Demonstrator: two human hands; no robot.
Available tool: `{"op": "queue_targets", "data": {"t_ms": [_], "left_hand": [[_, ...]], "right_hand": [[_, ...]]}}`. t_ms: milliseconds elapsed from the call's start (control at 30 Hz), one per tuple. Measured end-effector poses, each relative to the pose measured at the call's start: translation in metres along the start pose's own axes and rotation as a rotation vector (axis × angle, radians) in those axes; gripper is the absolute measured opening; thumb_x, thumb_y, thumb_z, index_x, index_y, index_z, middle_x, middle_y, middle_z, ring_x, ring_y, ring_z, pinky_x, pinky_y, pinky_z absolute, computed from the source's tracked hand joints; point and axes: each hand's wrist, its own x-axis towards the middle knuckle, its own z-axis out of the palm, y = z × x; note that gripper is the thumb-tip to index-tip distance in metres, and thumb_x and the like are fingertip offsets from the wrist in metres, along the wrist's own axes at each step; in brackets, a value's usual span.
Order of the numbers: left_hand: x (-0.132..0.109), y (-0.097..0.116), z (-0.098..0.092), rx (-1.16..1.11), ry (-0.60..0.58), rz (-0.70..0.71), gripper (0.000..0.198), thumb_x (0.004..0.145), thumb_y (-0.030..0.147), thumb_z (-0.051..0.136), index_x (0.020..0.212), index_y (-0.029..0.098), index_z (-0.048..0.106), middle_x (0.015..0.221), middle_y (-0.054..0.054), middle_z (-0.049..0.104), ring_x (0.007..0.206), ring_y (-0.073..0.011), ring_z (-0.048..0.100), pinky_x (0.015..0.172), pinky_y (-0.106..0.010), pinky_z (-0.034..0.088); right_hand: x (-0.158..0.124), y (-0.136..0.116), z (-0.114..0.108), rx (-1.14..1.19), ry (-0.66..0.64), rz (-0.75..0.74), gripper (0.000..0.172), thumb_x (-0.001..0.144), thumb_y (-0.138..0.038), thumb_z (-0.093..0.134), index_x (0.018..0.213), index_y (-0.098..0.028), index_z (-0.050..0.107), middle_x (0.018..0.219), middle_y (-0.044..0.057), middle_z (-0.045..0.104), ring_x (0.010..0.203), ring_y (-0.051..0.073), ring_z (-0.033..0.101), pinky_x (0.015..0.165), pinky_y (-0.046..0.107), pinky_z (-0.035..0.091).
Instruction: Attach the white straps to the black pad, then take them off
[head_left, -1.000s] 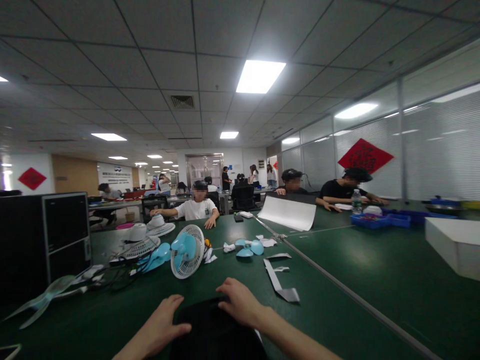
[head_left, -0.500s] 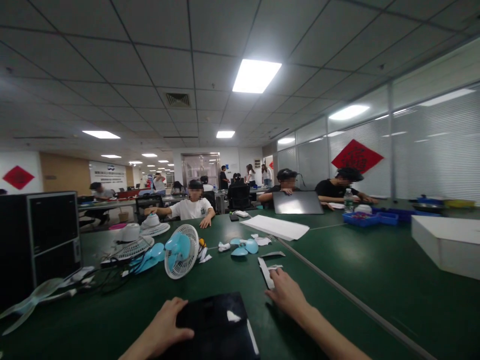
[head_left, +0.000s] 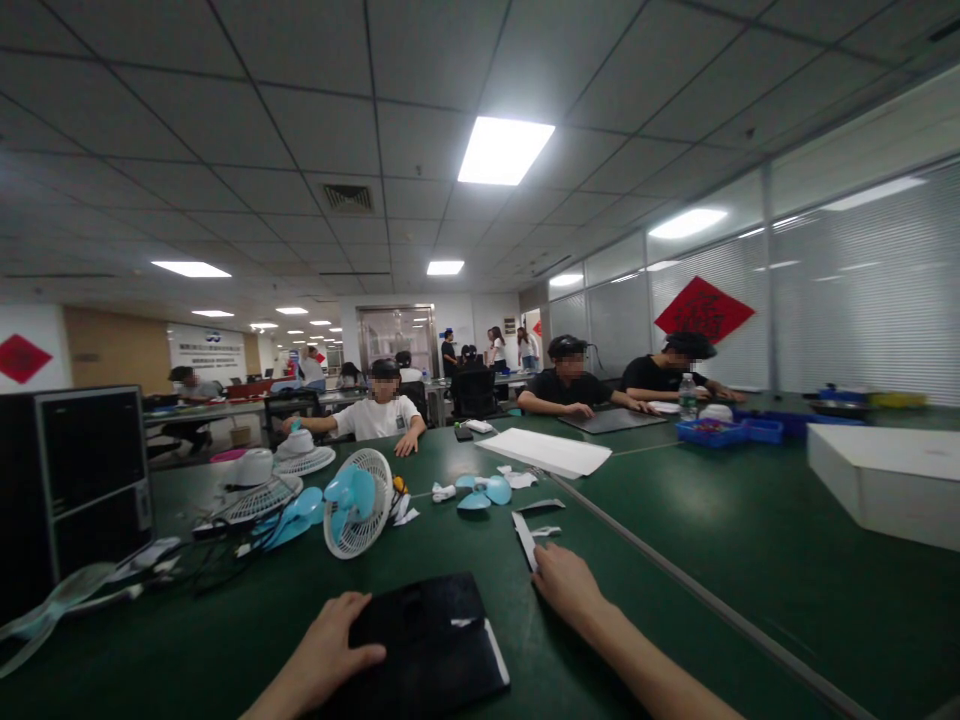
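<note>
My left hand (head_left: 335,645) grips the left side of a black flat case (head_left: 420,640), thumb on top and fingers along its far edge. The case lies on the green table close to me; a small white patch shows on it, with a white strip along its right edge. To the right, my right hand (head_left: 564,585) has its curled fingers at the near end of a flat white strip (head_left: 523,538). The fingertips are partly hidden. Just beyond that hand lie a small white piece (head_left: 547,531) and a thin grey curved piece (head_left: 541,505).
A white-and-blue fan head (head_left: 358,503), blue fan blades (head_left: 484,492) and cables lie ahead and left, beside a black computer tower (head_left: 90,470). A white board (head_left: 547,452) lies farther back. At right stand a white box (head_left: 877,480) and blue trays (head_left: 709,432). Co-workers sit across the table.
My right hand has drawn slightly nearer, its fingers now at the strip's near end. The black case has tilted or shifted slightly under my left hand. A co-worker's raised dark panel now lies flat.
</note>
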Motion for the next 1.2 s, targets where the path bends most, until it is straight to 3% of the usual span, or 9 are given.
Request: {"op": "queue_targets", "data": {"t_ms": [233, 600, 867, 1200], "left_hand": [[0.002, -0.004, 0.003, -0.017, 0.01, -0.016, 0.086, 0.068, 0.059, 0.06, 0.138, 0.012, 0.042, 0.145, -0.012, 0.041, 0.133, -0.0296, 0.035, 0.111, -0.037, 0.027], [-0.003, 0.003, 0.002, 0.035, 0.015, -0.013, 0.084, 0.07, 0.058, 0.057, 0.137, 0.009, 0.042, 0.145, -0.013, 0.041, 0.134, -0.0288, 0.034, 0.113, -0.037, 0.024], [0.0, -0.005, 0.005, 0.008, 0.031, 0.023, 0.085, 0.07, 0.059, 0.058, 0.136, 0.009, 0.043, 0.143, -0.014, 0.043, 0.132, -0.0282, 0.037, 0.112, -0.036, 0.027], [-0.001, -0.002, 0.003, -0.04, 0.025, -0.001, 0.083, 0.069, 0.055, 0.061, 0.136, 0.01, 0.044, 0.144, -0.013, 0.041, 0.134, -0.0276, 0.036, 0.113, -0.034, 0.026]], "right_hand": [[0.001, 0.0, -0.001, -0.01, 0.003, 0.001, 0.027, 0.081, -0.008, 0.041, 0.091, -0.013, 0.066, 0.096, 0.015, 0.068, 0.089, 0.026, 0.065, 0.073, 0.032, 0.046], [-0.001, 0.001, -0.006, 0.007, -0.012, 0.043, 0.024, 0.081, -0.011, 0.044, 0.088, -0.014, 0.067, 0.096, 0.016, 0.069, 0.088, 0.026, 0.066, 0.071, 0.031, 0.045], [0.0, 0.002, -0.005, 0.01, -0.01, 0.04, 0.025, 0.08, -0.01, 0.044, 0.087, -0.014, 0.067, 0.096, 0.016, 0.069, 0.088, 0.027, 0.066, 0.07, 0.031, 0.045], [0.004, 0.015, -0.008, 0.028, 0.014, 0.08, 0.025, 0.078, -0.01, 0.043, 0.087, -0.016, 0.066, 0.097, 0.013, 0.069, 0.087, 0.024, 0.066, 0.07, 0.029, 0.044]]}}
